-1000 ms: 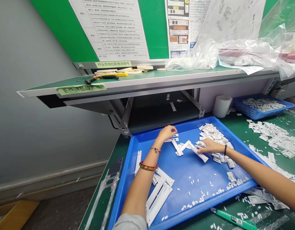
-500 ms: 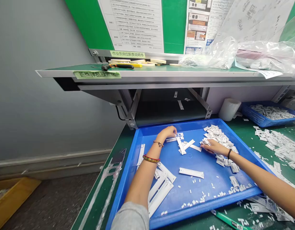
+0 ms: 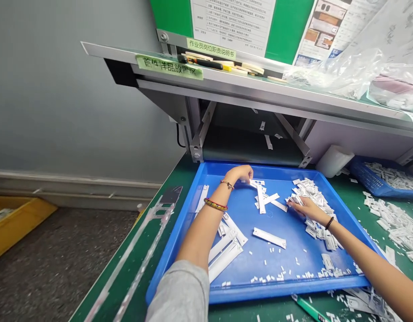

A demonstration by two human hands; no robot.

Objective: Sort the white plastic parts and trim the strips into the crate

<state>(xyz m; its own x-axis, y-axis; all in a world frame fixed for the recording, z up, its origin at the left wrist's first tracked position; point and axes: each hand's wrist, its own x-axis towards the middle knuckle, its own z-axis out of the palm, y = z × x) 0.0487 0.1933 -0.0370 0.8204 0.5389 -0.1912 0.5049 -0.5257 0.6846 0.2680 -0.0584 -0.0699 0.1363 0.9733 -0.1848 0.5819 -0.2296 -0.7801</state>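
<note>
A blue plastic tray (image 3: 287, 290) lies on the bench, holding white plastic strips and many small white pieces. My left hand (image 3: 241, 174) rests near the tray's far edge, its curled fingers at the end of a white strip (image 3: 260, 199). My right hand (image 3: 307, 210) reaches into a heap of small white plastic pieces (image 3: 313, 197), fingertips among them. What those fingers hold is hidden. Long white strips (image 3: 224, 252) lie under my left forearm, and a single strip (image 3: 269, 238) lies apart in the tray's lower middle.
Loose white pieces cover the green bench mat (image 3: 354, 210) right of the tray. Beyond stand a blue basket (image 3: 372, 181) of pieces and a white tape roll (image 3: 334, 161). A dark conveyor belt (image 3: 253, 147) runs under a shelf (image 3: 246, 80). A green knife (image 3: 305, 308) lies below the tray.
The strip under my right hand in the oldest frame has moved to the tray's lower middle. My right hand has shifted slightly, and the view has turned and tilted.
</note>
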